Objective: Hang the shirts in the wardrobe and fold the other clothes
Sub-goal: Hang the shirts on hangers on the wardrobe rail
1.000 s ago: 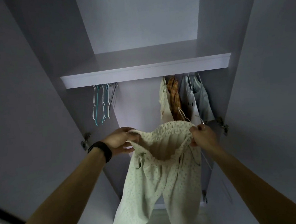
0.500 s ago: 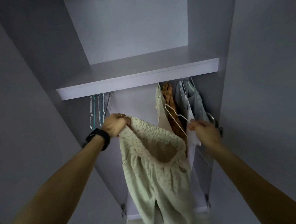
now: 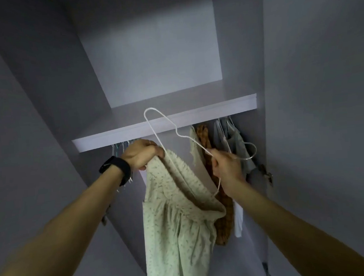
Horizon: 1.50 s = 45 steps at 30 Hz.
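Observation:
A pale green, small-patterned shirt [image 3: 178,220] hangs from my left hand [image 3: 142,153], which grips its gathered top edge in front of the open wardrobe. My right hand [image 3: 225,167] holds a white wire hanger [image 3: 165,126] near its hook. One end of the hanger reaches up past the shelf edge and its lower wire runs down into the shirt's opening. A black watch sits on my left wrist. Several garments [image 3: 218,148] hang on the rail behind my right hand, among them an orange checked one.
A white shelf [image 3: 175,114] crosses the wardrobe just above the rail. Several bare hangers [image 3: 119,147] hang at the rail's left end, partly hidden by my left hand. The wardrobe doors stand open on both sides, with a hinge [image 3: 266,173] at the right.
My right hand let go of the shirt's edge and took the white hanger, lifting it up and left toward the shirt's opening. My left hand has raised the shirt higher.

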Each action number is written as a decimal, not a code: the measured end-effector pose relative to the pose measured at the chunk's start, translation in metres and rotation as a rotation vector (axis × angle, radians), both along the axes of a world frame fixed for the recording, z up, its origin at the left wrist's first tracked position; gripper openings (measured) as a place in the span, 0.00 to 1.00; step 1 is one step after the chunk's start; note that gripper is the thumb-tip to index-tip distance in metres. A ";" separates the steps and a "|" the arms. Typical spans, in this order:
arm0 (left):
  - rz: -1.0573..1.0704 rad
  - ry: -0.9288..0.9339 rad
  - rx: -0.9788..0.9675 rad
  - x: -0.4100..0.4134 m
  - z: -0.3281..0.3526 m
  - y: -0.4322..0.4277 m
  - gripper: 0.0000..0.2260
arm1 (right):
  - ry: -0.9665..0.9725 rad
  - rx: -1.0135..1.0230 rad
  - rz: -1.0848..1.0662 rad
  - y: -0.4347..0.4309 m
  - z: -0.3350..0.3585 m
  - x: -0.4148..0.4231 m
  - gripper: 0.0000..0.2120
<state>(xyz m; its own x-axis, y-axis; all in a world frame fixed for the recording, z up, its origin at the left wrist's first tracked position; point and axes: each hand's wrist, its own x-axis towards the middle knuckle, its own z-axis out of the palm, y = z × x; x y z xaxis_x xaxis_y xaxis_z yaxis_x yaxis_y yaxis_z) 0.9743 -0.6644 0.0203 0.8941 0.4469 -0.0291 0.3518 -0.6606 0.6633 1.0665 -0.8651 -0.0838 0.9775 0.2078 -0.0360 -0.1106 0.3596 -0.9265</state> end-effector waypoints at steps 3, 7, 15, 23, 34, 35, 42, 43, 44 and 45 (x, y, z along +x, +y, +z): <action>0.026 -0.001 0.060 -0.009 0.010 0.009 0.05 | 0.042 0.069 0.096 0.002 -0.013 0.005 0.07; 0.044 -0.014 0.045 -0.016 0.007 0.012 0.05 | 0.146 0.286 0.156 0.017 0.011 -0.006 0.10; 0.191 -0.092 0.047 -0.033 0.014 0.041 0.06 | -0.101 -0.252 0.071 0.018 -0.024 -0.003 0.24; 0.318 -0.079 0.310 -0.047 -0.017 0.063 0.08 | -0.557 -0.861 0.284 -0.005 0.003 0.019 0.21; 0.031 -0.101 0.037 -0.016 -0.069 0.014 0.18 | -0.731 -1.075 0.413 0.020 0.046 0.012 0.19; 0.066 -0.117 0.086 -0.016 -0.072 0.013 0.17 | -0.721 -1.122 0.436 0.019 0.046 0.011 0.17; 0.014 -0.075 0.032 -0.020 -0.071 0.007 0.25 | -0.733 -1.099 0.419 0.020 0.051 0.009 0.17; -0.063 -0.032 -0.016 -0.023 -0.078 -0.004 0.25 | -0.716 -1.047 0.383 0.019 0.052 0.011 0.18; -0.111 -0.009 -0.021 -0.025 -0.085 -0.012 0.26 | -0.708 -1.011 0.359 0.020 0.052 0.014 0.19; -0.139 -0.029 0.019 -0.026 -0.091 -0.019 0.26 | -0.696 -0.989 0.353 0.020 0.052 0.014 0.21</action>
